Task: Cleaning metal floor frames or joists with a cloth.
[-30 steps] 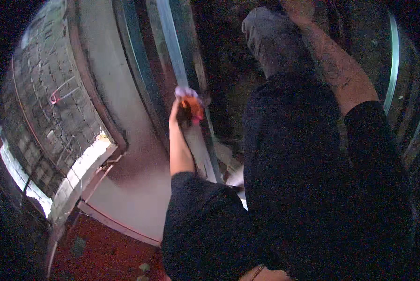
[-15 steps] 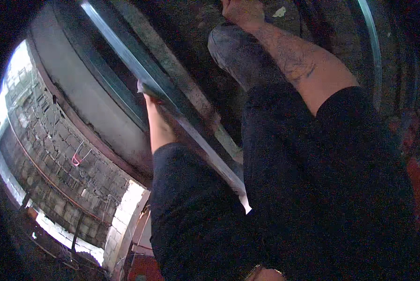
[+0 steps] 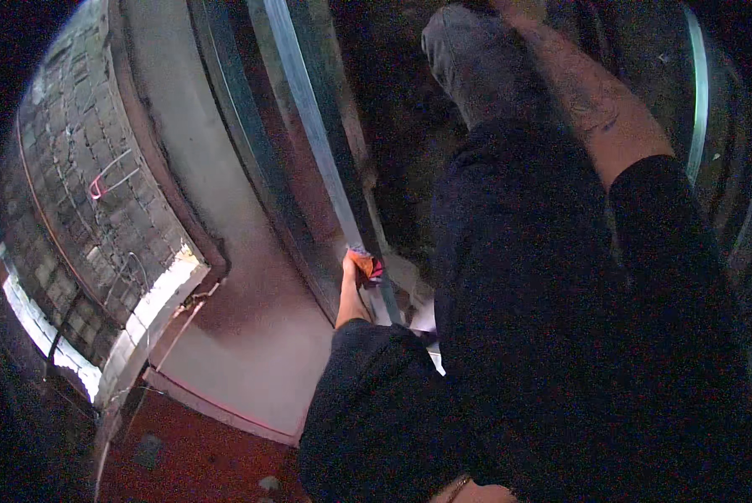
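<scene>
My left hand (image 3: pixel 350 273) is closed around a small crumpled orange and pink piece (image 3: pixel 367 266), which looks like a rag or wrapper. It presses this piece against a long pale metal bar (image 3: pixel 309 109) that slants from the top edge down toward my body. The fingers are partly hidden behind the crumpled piece. Beyond my grey-clad knee (image 3: pixel 476 59), my right hand (image 3: pixel 523 8) is at the top edge, cut off by the picture. What its fingers do or touch is not visible.
Dark beams (image 3: pixel 250 126) run alongside the bar at left. Past them stand a low grey plastered wall (image 3: pixel 183 134) and a block wall (image 3: pixel 65 159) with a pink-red looped piece (image 3: pixel 99 186). Reddish floor (image 3: pixel 200 444) lies lower left. Another shiny bar (image 3: pixel 699 92) curves at right.
My left hand has moved down along the metal bar, closer to my body, with the crumpled piece. The view has swung left, so more of the grey wall and red floor shows.
</scene>
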The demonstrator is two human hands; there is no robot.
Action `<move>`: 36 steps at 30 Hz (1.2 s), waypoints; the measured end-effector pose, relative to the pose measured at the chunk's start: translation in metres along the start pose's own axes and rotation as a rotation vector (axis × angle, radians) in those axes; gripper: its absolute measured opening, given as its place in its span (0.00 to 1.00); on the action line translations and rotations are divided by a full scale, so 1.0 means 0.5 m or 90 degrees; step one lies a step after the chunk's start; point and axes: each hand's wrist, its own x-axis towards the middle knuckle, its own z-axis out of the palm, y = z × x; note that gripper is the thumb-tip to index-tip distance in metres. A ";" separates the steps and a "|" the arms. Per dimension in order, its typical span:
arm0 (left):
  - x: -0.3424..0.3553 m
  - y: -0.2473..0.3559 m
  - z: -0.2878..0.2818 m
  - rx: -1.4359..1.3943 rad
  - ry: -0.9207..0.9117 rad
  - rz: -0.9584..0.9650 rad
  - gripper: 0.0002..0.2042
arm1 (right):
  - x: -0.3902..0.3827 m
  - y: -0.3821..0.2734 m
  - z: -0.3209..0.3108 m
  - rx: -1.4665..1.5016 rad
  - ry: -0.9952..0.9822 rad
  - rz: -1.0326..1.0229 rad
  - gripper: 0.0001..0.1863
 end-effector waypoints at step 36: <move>-0.170 0.180 0.385 0.679 0.533 0.908 0.42 | 0.009 0.020 0.028 -0.044 0.017 0.004 0.32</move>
